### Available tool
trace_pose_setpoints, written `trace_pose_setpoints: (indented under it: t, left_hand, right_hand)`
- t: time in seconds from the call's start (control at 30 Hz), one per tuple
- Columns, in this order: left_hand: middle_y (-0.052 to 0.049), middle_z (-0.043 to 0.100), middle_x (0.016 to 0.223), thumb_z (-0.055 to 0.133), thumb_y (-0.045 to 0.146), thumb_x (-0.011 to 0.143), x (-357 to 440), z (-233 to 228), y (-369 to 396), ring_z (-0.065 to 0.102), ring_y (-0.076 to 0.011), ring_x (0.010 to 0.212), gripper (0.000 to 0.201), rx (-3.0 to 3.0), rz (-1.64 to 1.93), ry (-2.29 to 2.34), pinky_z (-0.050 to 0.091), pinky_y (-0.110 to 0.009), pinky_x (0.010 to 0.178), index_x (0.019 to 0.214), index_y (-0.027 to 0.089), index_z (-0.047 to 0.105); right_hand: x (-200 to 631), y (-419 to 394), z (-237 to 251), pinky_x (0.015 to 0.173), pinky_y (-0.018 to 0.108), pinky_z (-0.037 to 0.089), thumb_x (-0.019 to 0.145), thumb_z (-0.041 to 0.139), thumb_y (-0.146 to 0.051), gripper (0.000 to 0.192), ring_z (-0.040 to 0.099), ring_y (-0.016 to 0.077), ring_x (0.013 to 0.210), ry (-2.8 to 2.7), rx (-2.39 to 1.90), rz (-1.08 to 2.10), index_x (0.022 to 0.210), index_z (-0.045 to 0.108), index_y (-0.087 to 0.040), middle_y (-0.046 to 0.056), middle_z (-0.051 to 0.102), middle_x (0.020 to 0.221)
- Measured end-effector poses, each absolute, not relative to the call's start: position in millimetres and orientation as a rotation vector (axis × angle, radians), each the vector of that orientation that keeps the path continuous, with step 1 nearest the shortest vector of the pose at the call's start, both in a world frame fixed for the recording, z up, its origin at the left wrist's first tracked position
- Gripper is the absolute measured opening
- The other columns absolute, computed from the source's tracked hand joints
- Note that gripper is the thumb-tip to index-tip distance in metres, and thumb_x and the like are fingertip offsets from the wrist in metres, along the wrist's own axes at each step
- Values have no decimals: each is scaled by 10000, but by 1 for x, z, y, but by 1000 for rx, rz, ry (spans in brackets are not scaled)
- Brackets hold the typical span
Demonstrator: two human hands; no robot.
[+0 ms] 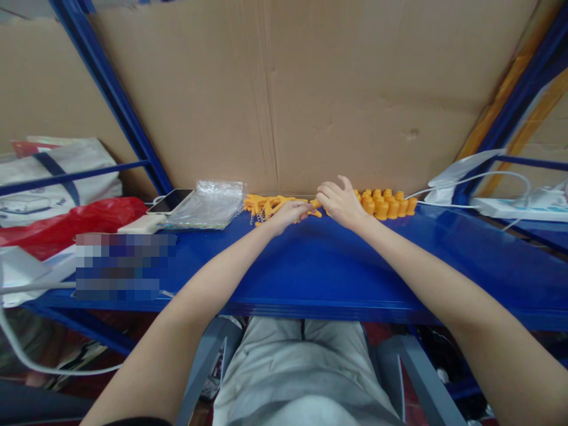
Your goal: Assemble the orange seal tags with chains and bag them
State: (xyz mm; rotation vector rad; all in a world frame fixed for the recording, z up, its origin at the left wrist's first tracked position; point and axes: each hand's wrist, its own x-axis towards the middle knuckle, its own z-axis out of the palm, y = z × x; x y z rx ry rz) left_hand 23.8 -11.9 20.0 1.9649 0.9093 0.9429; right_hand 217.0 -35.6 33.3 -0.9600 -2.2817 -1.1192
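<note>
Both bare arms stretch across the blue surface [310, 266] to its far edge, where it meets a tall sheet of cardboard [310, 89]. The left hand [290, 213] lies with its fingers curled down onto a loose heap of orange plastic pieces [266, 205]; the grip looks closed around one or two of them, though the fingertips are too small to read clearly. The right hand [341, 201] sits just beside it, touching or nearly touching, palm down and fingers bent inward, resting at the left end of a tidy row of orange caps [388, 204] that runs away from that grip along the cardboard. Whether the right grip is clamped on anything I cannot tell, since the fingers hide what is under them. Out beyond the left grip, farther from the body's middle, lies a clear plastic bag [208, 204], then a phone [171, 200] with a white power bank [142, 223] close to it, and past those a red bag [71, 222]. Well beyond the right grip, past the end of the caps, a white power strip [510, 207] sits with white cables [470, 177] looping over it. Below the near edge of the surface, grey trousers [302, 367] show between the forearms.
</note>
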Motion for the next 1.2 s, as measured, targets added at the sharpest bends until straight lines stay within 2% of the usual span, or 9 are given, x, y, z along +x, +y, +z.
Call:
trace_pose_setpoints:
  t: [0.27,0.37,0.47,0.57,0.87,0.97,1.07,1.13,1.2]
  left_hand:
    - [2,514,612,610,274,859,21,25,-18,382,-67,507,198,1644,791,727,286,-220,500,753,124,683]
    - [16,478,540,614,241,846,18,24,-18,388,-73,488,180,1685,786,793,275,-216,484,743,115,691]
    - [21,469,505,630,235,825,14,22,-18,403,-78,481,180,1741,802,857,278,-214,478,691,122,674]
    - [22,479,501,640,254,818,14,22,-16,410,-79,477,186,1766,829,891,290,-213,478,683,129,666]
    - [31,486,515,666,470,820,12,17,-8,408,-91,490,322,1856,901,1001,291,-221,472,746,158,683]
    - [17,547,570,661,478,822,2,14,0,485,-115,562,317,2002,1004,1128,344,-235,537,733,175,680]
    - [-35,654,727,681,421,820,-5,15,5,594,-189,777,248,2256,1224,1325,411,-293,694,750,185,712]
    - [-64,695,841,689,366,820,-6,18,4,616,-242,917,182,2417,1308,1475,410,-353,813,807,193,741]
    - [-64,711,858,640,314,862,-4,20,0,636,-256,930,176,2489,1272,1563,387,-396,882,928,202,759]
  right_hand:
    - [220,-32,33,1084,523,248,983,302,-106,318,547,252,1079,-2302,-949,-1102,1021,612,-170,132,682,1062]
    - [221,-34,31,1067,493,261,981,358,-155,273,565,251,974,-2391,-984,-1077,1043,623,-141,133,684,985]
    - [220,-37,29,1056,494,261,987,435,-266,279,566,267,1000,-2466,-953,-1031,1139,619,-121,151,690,1036]
    - [217,-39,29,1050,507,250,994,438,-270,299,558,267,1024,-2484,-939,-1015,1202,614,-146,143,695,1071]
    - [230,-36,40,1037,512,264,946,415,-119,272,516,275,1055,-2313,-1141,-1082,1069,648,-184,127,670,1079]
    - [254,-30,44,974,517,310,936,475,-209,232,505,318,1091,-2152,-1334,-987,1080,650,-158,167,641,1143]
    - [278,-22,45,918,510,338,929,511,-316,288,509,358,1105,-1976,-1564,-823,1089,661,-131,197,631,1143]
    - [289,-18,45,898,507,350,923,517,-366,323,531,371,1090,-1874,-1700,-686,1085,673,-133,199,652,1102]
    - [294,-16,45,880,491,366,915,525,-388,332,564,367,1067,-1803,-1815,-543,1082,682,-148,185,681,1064]
